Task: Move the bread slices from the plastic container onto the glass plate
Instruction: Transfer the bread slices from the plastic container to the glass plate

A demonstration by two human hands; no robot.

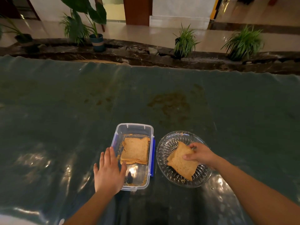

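Note:
A clear plastic container point(146, 127) with blue side clips sits at the table's near middle. A small stack of brown bread slices point(135, 150) lies flat in its far half. My left hand point(108, 172) rests flat against the container's left wall, fingers together, holding nothing. To the right stands a cut-glass plate point(165, 146). My right hand point(200, 154) grips a bread slice point(181, 164) by its far right edge, and the slice lies tilted on the plate.
The table point(65, 119) is covered in a shiny dark green sheet with brown stains beyond the plate. Crumbs lie in the container's bottom. Behind the far table edge runs a dark stone ledge with potted plants point(185, 41).

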